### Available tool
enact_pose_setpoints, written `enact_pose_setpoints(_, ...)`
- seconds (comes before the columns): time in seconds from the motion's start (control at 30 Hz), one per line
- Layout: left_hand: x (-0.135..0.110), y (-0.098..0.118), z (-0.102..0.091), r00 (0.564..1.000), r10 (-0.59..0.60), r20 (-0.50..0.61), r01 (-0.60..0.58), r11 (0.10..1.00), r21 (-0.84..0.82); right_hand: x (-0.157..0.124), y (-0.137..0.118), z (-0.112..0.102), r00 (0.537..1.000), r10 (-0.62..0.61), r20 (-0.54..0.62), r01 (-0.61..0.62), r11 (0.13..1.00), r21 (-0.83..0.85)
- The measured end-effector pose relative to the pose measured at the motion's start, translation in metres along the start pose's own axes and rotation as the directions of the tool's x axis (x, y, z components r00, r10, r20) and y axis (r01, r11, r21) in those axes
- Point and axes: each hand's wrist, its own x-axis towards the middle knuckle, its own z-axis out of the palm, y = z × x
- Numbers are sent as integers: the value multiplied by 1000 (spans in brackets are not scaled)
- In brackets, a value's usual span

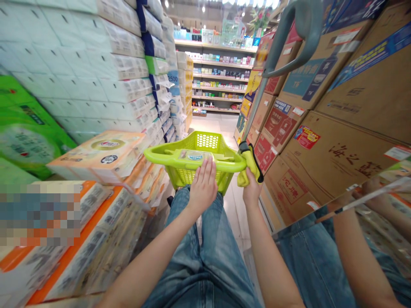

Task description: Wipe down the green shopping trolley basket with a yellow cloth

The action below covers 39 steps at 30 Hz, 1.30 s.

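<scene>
You have two hands in view, your left hand [202, 184] and your right hand [252, 192], with one lime-green shopping basket [207, 143], one small packet [195, 155], one yellow-and-black grip [251, 161], and roughly six shelf tiers [220, 78] ahead.

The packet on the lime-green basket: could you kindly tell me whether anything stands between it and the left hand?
Nothing visible does: the left hand touches the packet directly at its near edge.
</scene>
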Motion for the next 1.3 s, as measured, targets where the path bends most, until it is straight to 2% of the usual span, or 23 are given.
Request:
enact_pose_setpoints(0.07, -1, -1, 0, 1000, -5, -5, 5, 1000, 2, -5, -1, 3, 1000, -4, -7, 4, 1000, -6)
enact_pose_setpoints(0.13, -2, -1, 0, 1000, -15, -19, 15, 1000, -6, -17, -5, 7, 992, -126, 17, 127, 985, -120)
enact_pose_setpoints(0.2, -2, -1, 1, 999, -22, -31, 22, 1000, -16, -32, -11, 14, 958, -271, 93, 286, 917, -278)
enact_pose_setpoints(0.27, -2, -2, 2, 999, -19, -36, 18, 1000, -22, -47, -16, 23, 911, -354, 210, 411, 811, -416)
enact_pose_setpoints(0.33, -3, -5, 3, 999, -11, -37, 10, 999, -30, -59, -21, 32, 873, -353, 336, 483, 722, -496)
enact_pose_setpoints(0.43, -4, -9, 4, 999, -15, -42, 14, 999, -36, -68, -24, 38, 840, -298, 454, 522, 673, -524)
enact_pose_setpoints(0.6, -4, -10, 0, 1000, 10, -10, -10, 1000, -25, -62, -14, 19, 763, -371, 530, 624, 638, -452)
enact_pose_setpoints(0.67, -3, -8, -2, 1000, 14, -1, -14, 1000, -10, -55, -10, 10, 776, -425, 467, 614, 677, -404)
enact_pose_setpoints(0.77, -2, -7, -3, 1000, 14, 3, -14, 1000, 2, -38, -7, 3, 888, -396, 234, 453, 841, -296)
enact_pose_setpoints(0.83, -2, -6, -2, 1000, 10, 1, -10, 1000, -2, -25, -5, 3, 963, -257, 81, 268, 947, -177)
enact_pose_setpoints(0.87, -2, -6, -1, 1000, 6, -2, -6, 1000, -5, -19, -4, 3, 986, -167, 30, 169, 979, -113)
enact_pose_setpoints(0.93, -2, -6, 0, 1000, -1, -10, 1, 1000, -7, -13, -3, 5, 1000, -15, -24, 15, 1000, -22)
enact_pose_setpoints(0.97, -3, -6, 0, 1000, -3, -14, 2, 1000, -7, -13, -2, 6, 999, 18, -35, -18, 1000, -7)
enact_pose_setpoints(1.03, -3, -5, 1, 1000, -3, -21, 3, 1000, -5, -20, -4, 9, 999, -25, -34, 23, 998, -52)
enact_pose_setpoints(1.1, -3, -5, 1, 1000, -4, -28, 4, 1000, 0, -35, -8, 13, 987, -161, 12, 160, 972, -174)
enact_pose_setpoints(1.2, -3, -6, 2, 999, -2, -38, 2, 1000, -2, -58, -15, 22, 924, -322, 208, 381, 838, -392)
enact_pose_setpoints(1.3, -3, -9, 2, 999, 4, -44, -5, 1000, -28, -70, -20, 31, 848, -322, 420, 512, 700, -498)
